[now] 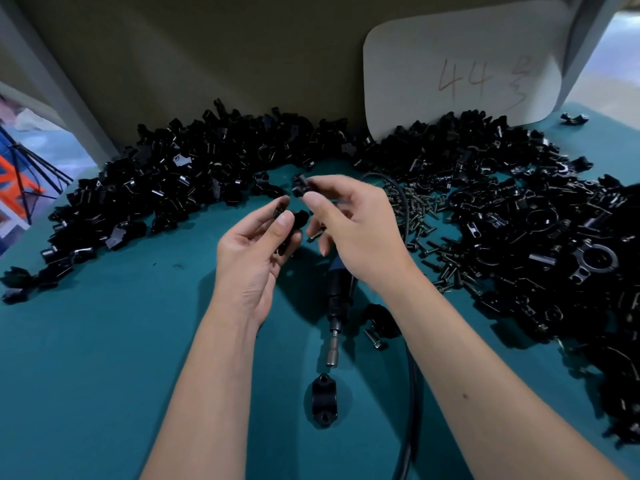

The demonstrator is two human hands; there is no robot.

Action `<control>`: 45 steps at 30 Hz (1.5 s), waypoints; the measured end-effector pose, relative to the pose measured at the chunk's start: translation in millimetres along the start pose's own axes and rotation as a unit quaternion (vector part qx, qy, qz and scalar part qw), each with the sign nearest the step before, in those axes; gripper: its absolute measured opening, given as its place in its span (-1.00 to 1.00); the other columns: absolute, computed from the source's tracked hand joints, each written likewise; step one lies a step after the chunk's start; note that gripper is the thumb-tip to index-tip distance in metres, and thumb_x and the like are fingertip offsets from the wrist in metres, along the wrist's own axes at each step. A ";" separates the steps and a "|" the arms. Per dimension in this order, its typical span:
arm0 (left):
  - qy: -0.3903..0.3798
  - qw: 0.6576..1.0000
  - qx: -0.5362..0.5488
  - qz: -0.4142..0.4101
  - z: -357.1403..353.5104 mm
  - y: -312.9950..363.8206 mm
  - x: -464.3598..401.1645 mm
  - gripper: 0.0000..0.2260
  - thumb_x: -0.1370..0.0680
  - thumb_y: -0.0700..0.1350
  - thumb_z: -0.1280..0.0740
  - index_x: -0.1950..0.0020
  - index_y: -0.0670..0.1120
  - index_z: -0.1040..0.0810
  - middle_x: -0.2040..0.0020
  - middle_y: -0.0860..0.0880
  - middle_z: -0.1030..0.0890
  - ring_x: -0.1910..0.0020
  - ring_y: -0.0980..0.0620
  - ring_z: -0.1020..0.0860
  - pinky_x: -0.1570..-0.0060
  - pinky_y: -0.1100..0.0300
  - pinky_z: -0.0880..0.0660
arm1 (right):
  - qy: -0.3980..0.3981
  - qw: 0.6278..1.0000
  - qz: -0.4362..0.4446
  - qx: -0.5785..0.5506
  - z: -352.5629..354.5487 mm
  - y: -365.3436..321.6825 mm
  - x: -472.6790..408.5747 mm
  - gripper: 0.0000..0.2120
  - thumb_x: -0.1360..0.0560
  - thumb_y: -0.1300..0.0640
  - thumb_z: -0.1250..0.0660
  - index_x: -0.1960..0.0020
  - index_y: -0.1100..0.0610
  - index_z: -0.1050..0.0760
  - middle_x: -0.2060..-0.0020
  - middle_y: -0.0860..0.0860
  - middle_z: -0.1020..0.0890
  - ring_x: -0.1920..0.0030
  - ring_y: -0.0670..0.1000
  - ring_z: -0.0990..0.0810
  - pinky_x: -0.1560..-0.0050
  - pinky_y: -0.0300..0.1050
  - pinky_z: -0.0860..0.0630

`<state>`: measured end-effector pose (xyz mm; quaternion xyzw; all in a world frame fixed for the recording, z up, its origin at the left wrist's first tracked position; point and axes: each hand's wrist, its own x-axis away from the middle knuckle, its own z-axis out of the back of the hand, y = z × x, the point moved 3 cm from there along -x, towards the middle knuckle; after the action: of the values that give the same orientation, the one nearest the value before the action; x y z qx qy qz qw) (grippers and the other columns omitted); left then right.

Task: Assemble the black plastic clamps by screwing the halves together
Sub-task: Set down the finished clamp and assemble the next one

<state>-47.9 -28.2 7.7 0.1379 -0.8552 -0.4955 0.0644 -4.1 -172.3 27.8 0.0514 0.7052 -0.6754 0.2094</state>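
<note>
Forearms fill the near edge, both reaching up to mid-table. Teal table [104, 375] carries everything. Biggest lot: pile of clamp halves [166, 181] left of and beyond the left fingertips, second heap of mixed clamp parts [554, 237] right of the right knuckles; both within arm's reach, probably staged as feed stock. Paper sign [460, 71] stands against the wall beyond both fingertips. Screws [433, 237] are scattered just right of the right hand, handy for a quick pick. Electric screwdriver [337, 306] lies below the right palm, bit toward the camera, cable looping off right; parked where the right hand can drop onto it. 1 loose clamp half [323, 400] sits near the bit tip, nearer the camera than both hands.

Left hand [256, 251]: fingers curled, pinching 1 black clamp half [294, 220] at the fingertips. Right hand [346, 223]: thumb and index pinch a second clamp piece [299, 187] just above the left fingertips. Looks like the 2 halves are being lined up for mating, not yet joined. What sits in the right hand's lower fingers, cannot tell.
</note>
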 end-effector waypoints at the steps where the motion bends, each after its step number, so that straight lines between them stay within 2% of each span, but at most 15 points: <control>1: -0.009 1.000 0.000 0.003 -1.1 -1.1 0.4 -0.71 -0.41 -0.18 -0.49 -0.13 -0.12 -0.71 -0.02 -0.07 -0.74 0.01 0.04 -0.70 0.05 0.27 -0.61 | -0.018 1.000 0.005 0.020 -0.1 -0.6 -0.3 -0.86 -0.62 0.20 -0.41 -0.16 0.14 -0.65 0.05 0.13 -0.68 0.34 0.24 -0.63 0.40 -0.07 -0.53; 6: -0.030 0.999 0.000 0.016 -4.8 -3.0 4.0 -0.84 -0.45 -0.16 -0.47 0.00 -0.10 -0.77 -0.01 -0.10 -0.76 0.00 0.02 -0.73 0.02 0.23 -0.63 | -0.038 0.999 -0.018 0.032 3.6 0.8 0.8 -0.82 -0.57 0.20 -0.47 -0.17 0.17 -0.66 0.08 0.10 -0.67 0.37 0.01 -0.61 0.38 -0.13 -0.54; 13: -0.017 0.998 0.043 0.041 -9.1 -5.7 5.6 -0.88 -0.48 -0.15 -0.46 0.04 -0.11 -0.77 0.00 -0.09 -0.75 0.03 0.04 -0.72 0.03 0.26 -0.62 | -0.065 0.997 -0.043 -0.027 14.6 0.3 -2.0 -0.77 -0.52 0.34 -0.49 -0.18 0.24 -0.66 0.17 0.08 -0.69 0.30 -0.03 -0.64 0.35 -0.15 -0.61; 16: -0.020 0.999 0.032 0.038 -11.7 -6.2 5.2 -0.89 -0.48 -0.14 -0.46 0.07 -0.09 -0.78 0.03 -0.06 -0.75 0.04 0.08 -0.71 0.05 0.26 -0.63 | -0.055 0.998 -0.036 0.007 19.4 0.5 -2.7 -0.74 -0.49 0.29 -0.54 -0.17 0.22 -0.68 0.14 0.13 -0.73 0.30 0.02 -0.67 0.35 -0.14 -0.61; 20: -0.023 0.999 0.017 0.035 -14.3 -8.3 5.1 -0.90 -0.47 -0.13 -0.47 0.08 -0.09 -0.78 0.05 -0.06 -0.75 0.06 0.07 -0.72 0.05 0.26 -0.63 | -0.042 0.997 -0.030 0.050 24.2 2.5 -1.6 -0.74 -0.48 0.21 -0.58 -0.16 0.15 -0.69 0.14 0.03 -0.74 0.32 0.04 -0.68 0.37 -0.10 -0.60; 23: -0.001 0.998 0.033 0.048 -16.5 -11.3 4.3 -0.83 -0.45 -0.13 -0.50 0.00 -0.15 -0.76 0.00 -0.11 -0.75 0.05 0.04 -0.72 0.08 0.26 -0.63 | -0.059 0.996 -0.043 0.052 27.3 -1.2 -2.7 -0.88 -0.52 0.11 -0.54 -0.06 0.03 -0.71 0.16 0.00 -0.74 0.29 0.01 -0.69 0.39 -0.05 -0.61; 24: 0.011 0.998 0.043 0.052 -17.5 -12.7 4.1 -0.80 -0.44 -0.13 -0.51 -0.02 -0.18 -0.75 -0.02 -0.13 -0.74 0.05 0.03 -0.72 0.09 0.25 -0.63 | -0.044 0.996 -0.049 0.060 31.9 -1.7 -5.7 -0.96 -0.55 0.06 -0.50 0.00 -0.01 -0.71 0.18 0.00 -0.74 0.29 0.00 -0.69 0.40 -0.04 -0.61; 25: 0.018 0.997 0.051 0.054 -18.6 -13.8 3.7 -0.80 -0.42 -0.14 -0.52 0.00 -0.18 -0.75 -0.01 -0.14 -0.74 0.06 0.03 -0.71 0.10 0.24 -0.64 | -0.004 0.994 -0.056 0.098 40.4 0.1 -11.5 -0.92 -0.59 0.04 -0.45 0.05 -0.01 -0.70 0.20 0.01 -0.73 0.29 0.00 -0.69 0.41 -0.04 -0.62; 27: 0.020 0.997 0.052 0.055 -21.6 -16.5 3.3 -0.86 -0.39 -0.15 -0.53 0.08 -0.14 -0.77 0.02 -0.12 -0.74 0.09 0.03 -0.71 0.11 0.23 -0.64 | 0.085 0.959 -0.080 0.259 64.6 5.7 -25.5 -0.84 -0.63 0.15 -0.36 0.07 0.07 -0.69 0.20 0.00 -0.72 0.26 0.04 -0.70 0.29 0.02 -0.68; 29: 0.022 0.996 0.059 0.055 -23.7 -17.6 4.1 -0.90 -0.38 -0.16 -0.53 0.13 -0.12 -0.77 0.06 -0.10 -0.74 0.12 0.03 -0.71 0.11 0.23 -0.64 | 0.128 0.885 -0.120 0.432 89.6 14.2 -37.3 -0.81 -0.56 0.35 -0.33 0.00 0.18 -0.70 0.07 0.11 -0.72 0.13 0.14 -0.70 0.05 0.07 -0.69; 31: 0.025 0.995 0.074 0.057 -24.6 -18.0 3.5 -0.89 -0.40 -0.18 -0.52 0.10 -0.14 -0.76 0.07 -0.10 -0.74 0.13 0.03 -0.70 0.12 0.22 -0.65 | 0.129 0.825 -0.158 0.526 105.2 22.1 -47.2 -0.73 -0.47 0.46 -0.33 -0.08 0.24 -0.67 -0.05 0.20 -0.66 0.02 0.24 -0.66 0.00 0.06 -0.65; 34: 0.025 0.995 0.077 0.059 -24.3 -17.0 2.7 -0.88 -0.41 -0.18 -0.51 0.07 -0.16 -0.74 0.08 -0.09 -0.74 0.13 0.04 -0.70 0.13 0.21 -0.65 | 0.077 0.782 -0.199 0.585 112.6 27.0 -65.5 -0.66 -0.46 0.46 -0.33 -0.17 0.21 -0.62 -0.10 0.22 -0.62 0.01 0.27 -0.62 0.08 0.02 -0.57; 37: 0.028 0.996 0.065 0.057 -22.7 -17.2 2.5 -0.83 -0.41 -0.17 -0.52 0.02 -0.18 -0.71 0.09 -0.08 -0.73 0.15 0.05 -0.70 0.12 0.22 -0.64 | 0.008 0.764 -0.224 0.605 120.7 22.8 -83.7 -0.76 -0.49 0.40 -0.34 -0.12 0.25 -0.63 0.05 0.20 -0.63 0.11 0.23 -0.62 0.11 0.02 -0.61; 41: 0.023 0.997 0.050 0.052 -23.3 -18.0 2.2 -0.86 -0.39 -0.15 -0.52 0.08 -0.14 -0.74 0.09 -0.08 -0.74 0.15 0.04 -0.71 0.13 0.22 -0.64 | -0.066 0.791 -0.239 0.560 127.8 11.9 -86.6 -0.85 -0.53 0.31 -0.39 -0.09 0.31 -0.61 0.18 0.17 -0.64 0.27 0.11 -0.63 0.23 -0.04 -0.61; 45: 0.013 0.998 0.032 0.049 -25.8 -17.6 3.3 -0.95 -0.43 -0.18 -0.51 0.17 -0.07 -0.78 0.11 -0.06 -0.74 0.15 0.05 -0.71 0.13 0.24 -0.64 | -0.053 0.806 -0.209 0.552 136.0 8.7 -82.4 -0.81 -0.62 0.32 -0.29 -0.07 0.34 -0.68 0.06 0.22 -0.73 0.35 0.10 -0.62 0.15 0.06 -0.70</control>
<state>-41.7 -58.9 5.3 0.1042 -0.8753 -0.4624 0.0955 104.5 -286.7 49.7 -0.0257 0.1948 -0.9798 0.0366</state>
